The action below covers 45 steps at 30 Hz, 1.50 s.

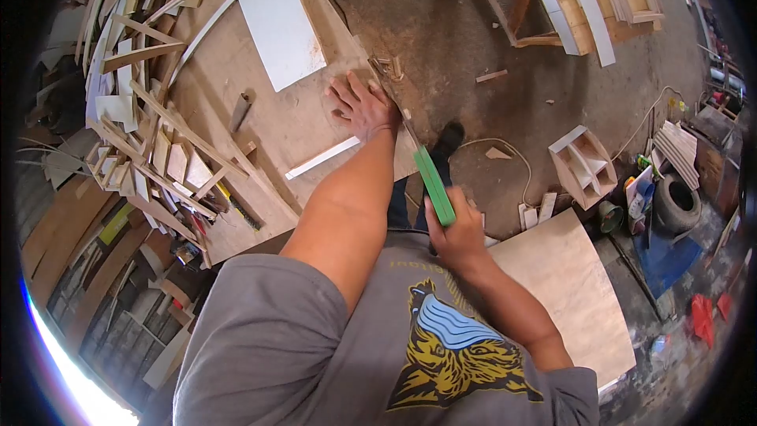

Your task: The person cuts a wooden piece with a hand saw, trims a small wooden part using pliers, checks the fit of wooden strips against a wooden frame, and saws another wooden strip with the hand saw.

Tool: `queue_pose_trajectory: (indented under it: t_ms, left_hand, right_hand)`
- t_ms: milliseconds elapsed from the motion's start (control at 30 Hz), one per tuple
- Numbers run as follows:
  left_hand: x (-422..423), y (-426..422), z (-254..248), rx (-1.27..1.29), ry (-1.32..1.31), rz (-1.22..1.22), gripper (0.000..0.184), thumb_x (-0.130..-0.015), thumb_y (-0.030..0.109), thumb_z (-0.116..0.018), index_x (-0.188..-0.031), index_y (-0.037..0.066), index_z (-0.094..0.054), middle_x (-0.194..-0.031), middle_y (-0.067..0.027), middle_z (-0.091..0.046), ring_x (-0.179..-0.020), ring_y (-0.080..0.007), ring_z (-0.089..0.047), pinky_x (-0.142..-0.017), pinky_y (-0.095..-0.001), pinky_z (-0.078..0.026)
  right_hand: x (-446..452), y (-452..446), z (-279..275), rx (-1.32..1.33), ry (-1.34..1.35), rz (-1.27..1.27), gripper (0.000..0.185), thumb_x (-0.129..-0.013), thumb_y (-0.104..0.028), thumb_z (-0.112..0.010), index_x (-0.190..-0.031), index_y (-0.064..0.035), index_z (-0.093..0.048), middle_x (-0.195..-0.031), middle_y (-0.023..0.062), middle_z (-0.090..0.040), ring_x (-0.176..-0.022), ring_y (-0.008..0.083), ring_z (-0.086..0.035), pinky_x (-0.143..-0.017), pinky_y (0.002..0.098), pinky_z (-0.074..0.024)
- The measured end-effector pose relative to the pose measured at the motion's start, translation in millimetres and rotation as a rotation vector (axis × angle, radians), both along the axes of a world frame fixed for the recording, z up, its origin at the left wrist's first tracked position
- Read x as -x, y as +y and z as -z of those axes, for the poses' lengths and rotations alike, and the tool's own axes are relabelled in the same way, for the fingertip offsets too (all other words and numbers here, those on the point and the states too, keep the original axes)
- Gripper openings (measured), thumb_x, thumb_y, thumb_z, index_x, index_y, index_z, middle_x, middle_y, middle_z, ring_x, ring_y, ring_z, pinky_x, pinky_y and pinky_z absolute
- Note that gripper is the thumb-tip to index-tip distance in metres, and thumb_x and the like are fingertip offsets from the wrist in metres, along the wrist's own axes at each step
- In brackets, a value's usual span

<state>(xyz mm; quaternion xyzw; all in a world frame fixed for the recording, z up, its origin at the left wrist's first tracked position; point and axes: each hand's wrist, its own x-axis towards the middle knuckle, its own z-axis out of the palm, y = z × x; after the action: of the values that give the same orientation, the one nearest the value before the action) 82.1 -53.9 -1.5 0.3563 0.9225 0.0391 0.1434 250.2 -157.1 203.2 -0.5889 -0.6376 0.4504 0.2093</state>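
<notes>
My right hand (457, 229) closes round a long, green-handled saw (434, 184) at the right edge of the pale wooden bench (268, 120); my left hand (365, 109), spread flat, gripping nothing, lies just beside the saw, which could skip and cut it.

Wears grey T-shirt (355, 351) at 6 o'clock, with short plain sleeves (260, 315). Shows yellow-and-black animal-like print (453, 355) toward 5 (wavy blue stripes (451, 322) included), faint yellow lettering (426, 265) at its 12. Also wears dark trousers (399, 207), dark shoe (450, 139) toward 2.
</notes>
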Motion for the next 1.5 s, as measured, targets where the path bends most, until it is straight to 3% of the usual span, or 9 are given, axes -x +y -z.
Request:
queue_pose_trajectory:
  t_ms: [167,367,500,733,867,1033,1167,1400,1500]
  left_hand:
    - [0.3,-3.5,1.7,-0.042,-0.008,-0.004,0.059,-0.104,0.04,-0.04,-0.158,0.017,-0.031,-0.169,-0.0143,-0.013,-0.156,-0.0362,-0.006,-0.12,-0.0611,-0.014]
    - [-0.4,-0.8,0.9,-0.021,0.025,-0.003,0.06,-0.104,0.039,-0.04,-0.158,0.016,-0.029,-0.169,-0.0144,-0.013,-0.156,-0.0357,-0.006,-0.12,-0.0611,-0.014]
    - [1.3,-4.0,0.1,-0.013,-0.02,0.003,0.06,-0.104,0.039,-0.041,-0.158,0.016,-0.029,-0.169,-0.0146,-0.013,-0.156,-0.0356,-0.006,-0.12,-0.0612,-0.014]
    - [-0.3,-0.1,0.2,-0.02,-0.012,-0.016,0.06,-0.103,0.038,-0.041,-0.158,0.016,-0.031,-0.168,-0.0155,-0.014,-0.156,-0.0366,-0.006,-0.12,-0.0603,-0.012]
    - [1.6,-1.3,-1.5,-0.036,-0.022,-0.013,0.06,-0.103,0.038,-0.04,-0.158,0.015,-0.03,-0.168,-0.0157,-0.014,-0.156,-0.0369,-0.006,-0.12,-0.0603,-0.012]
    - [-1.1,0.2,-3.2,-0.02,0.009,0.005,0.06,-0.104,0.039,-0.039,-0.158,0.014,-0.03,-0.168,-0.0157,-0.014,-0.156,-0.0368,-0.006,-0.121,-0.0598,-0.012]
    - [-1.5,-1.6,-5.8,-0.044,-0.035,-0.008,0.06,-0.104,0.04,-0.038,-0.158,0.015,-0.03,-0.169,-0.016,-0.012,-0.156,-0.0367,-0.004,-0.121,-0.0599,-0.011]
    - [-0.4,1.9,-5.0,-0.018,-0.016,-0.009,0.061,-0.104,0.042,-0.037,-0.158,0.015,-0.03,-0.169,-0.0158,-0.012,-0.156,-0.0371,-0.004,-0.121,-0.0603,-0.01]
    - [-2.3,-2.1,-6.2,-0.003,-0.024,0.0,0.06,-0.104,0.041,-0.038,-0.158,0.015,-0.031,-0.169,-0.0164,-0.013,-0.156,-0.0374,-0.005,-0.12,-0.0602,-0.011]
  right_hand:
    - [10.7,11.7,51.3,-0.002,0.028,-0.025,0.02,-0.091,-0.015,-0.069,-0.099,-0.0045,-0.054,-0.077,0.0208,-0.064,-0.071,0.0432,-0.066,-0.058,0.0493,-0.0525]
    - [-5.2,-14.1,6.9,-0.02,0.079,0.031,0.019,-0.092,-0.012,-0.07,-0.092,-0.0044,-0.052,-0.073,0.0206,-0.062,-0.069,0.0435,-0.065,-0.056,0.0486,-0.0489]
    - [19.7,11.5,57.1,-0.064,0.07,0.015,0.018,-0.092,-0.011,-0.07,-0.092,-0.0044,-0.053,-0.074,0.0193,-0.063,-0.068,0.0425,-0.066,-0.056,0.048,-0.0493]
    - [-6.4,-19.6,25.0,-0.098,0.073,0.02,0.015,-0.092,-0.011,-0.07,-0.095,-0.0044,-0.057,-0.072,0.0188,-0.062,-0.068,0.0413,-0.066,-0.055,0.047,-0.0494]
    - [27.4,19.9,68.6,-0.063,0.053,0.027,0.014,-0.092,-0.009,-0.069,-0.094,-0.0029,-0.056,-0.073,0.0197,-0.062,-0.07,0.0425,-0.066,-0.056,0.0471,-0.0505]
    - [-7.9,-19.9,23.8,-0.073,0.076,0.032,0.019,-0.089,-0.012,-0.071,-0.096,-0.0054,-0.054,-0.079,0.021,-0.064,-0.069,0.041,-0.066,-0.057,0.0481,-0.0511]
    - [17.2,12.3,69.1,-0.031,0.093,0.017,0.02,-0.089,-0.013,-0.071,-0.096,-0.0053,-0.054,-0.078,0.0193,-0.063,-0.07,0.0415,-0.066,-0.058,0.0485,-0.0514]
    - [-9.7,-18.1,33.3,-0.028,0.081,0.055,0.018,-0.09,-0.014,-0.071,-0.096,-0.0055,-0.056,-0.077,0.0196,-0.064,-0.07,0.042,-0.067,-0.059,0.0484,-0.0525]
    - [12.4,15.3,68.0,-0.014,0.053,0.032,0.017,-0.09,-0.012,-0.07,-0.094,-0.0039,-0.056,-0.076,0.0192,-0.063,-0.069,0.0409,-0.067,-0.059,0.0473,-0.0527]
